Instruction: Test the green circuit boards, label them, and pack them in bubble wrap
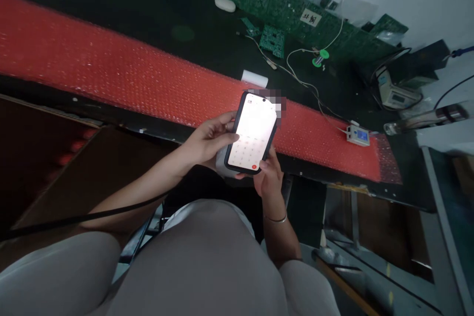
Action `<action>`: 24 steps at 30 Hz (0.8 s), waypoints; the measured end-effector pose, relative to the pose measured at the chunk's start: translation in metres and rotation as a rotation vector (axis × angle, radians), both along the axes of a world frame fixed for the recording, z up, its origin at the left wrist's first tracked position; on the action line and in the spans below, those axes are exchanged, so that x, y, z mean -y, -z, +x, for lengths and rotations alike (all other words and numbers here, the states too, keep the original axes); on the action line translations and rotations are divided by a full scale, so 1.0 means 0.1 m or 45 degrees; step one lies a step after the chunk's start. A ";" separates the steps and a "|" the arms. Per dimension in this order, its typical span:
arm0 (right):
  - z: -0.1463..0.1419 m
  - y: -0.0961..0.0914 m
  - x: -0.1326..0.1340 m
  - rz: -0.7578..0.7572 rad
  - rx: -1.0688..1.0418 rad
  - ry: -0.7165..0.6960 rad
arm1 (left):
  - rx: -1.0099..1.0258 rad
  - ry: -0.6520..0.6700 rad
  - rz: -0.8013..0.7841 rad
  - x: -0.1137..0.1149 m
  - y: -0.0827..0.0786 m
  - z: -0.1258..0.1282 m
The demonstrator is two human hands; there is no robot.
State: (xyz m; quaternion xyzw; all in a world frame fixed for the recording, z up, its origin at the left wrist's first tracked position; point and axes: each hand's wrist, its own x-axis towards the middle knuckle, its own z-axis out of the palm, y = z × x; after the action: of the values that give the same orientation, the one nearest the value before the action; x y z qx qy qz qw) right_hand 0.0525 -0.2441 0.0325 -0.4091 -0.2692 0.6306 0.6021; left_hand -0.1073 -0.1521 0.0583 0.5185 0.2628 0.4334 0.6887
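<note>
A smartphone (253, 131) with a dark case and a bright lit screen is held in front of me, above my lap. My left hand (209, 139) grips its left edge, with the thumb lying over the side of the screen. My right hand (269, 174) supports the phone's lower right corner from beneath, a thin bracelet on that wrist. The phone hovers over the near edge of the workbench, above a strip of red bubble wrap (111, 71).
The black workbench (155, 15) carries green circuit boards (272, 39) along the back, a white oval object (225, 4), a solder spool (318, 59), a small white device with a blue display (358, 135) on a cable, and a meter (392, 93). A brown box (55, 168) sits lower left.
</note>
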 end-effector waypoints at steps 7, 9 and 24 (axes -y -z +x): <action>-0.01 0.00 -0.01 0.001 0.044 -0.002 | -0.051 0.000 0.120 0.00 0.01 -0.02; -0.01 -0.01 -0.01 0.004 0.025 0.002 | -0.056 0.002 0.141 0.00 0.01 -0.02; 0.01 -0.06 -0.02 -0.028 0.088 0.156 | -0.063 0.222 0.118 0.05 -0.01 -0.06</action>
State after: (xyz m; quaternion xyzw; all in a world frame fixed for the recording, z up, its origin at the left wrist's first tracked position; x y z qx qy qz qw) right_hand 0.0538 -0.2426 0.0383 -0.4530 -0.2573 0.5809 0.6254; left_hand -0.1129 -0.1573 0.0593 0.5813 0.2135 0.3706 0.6923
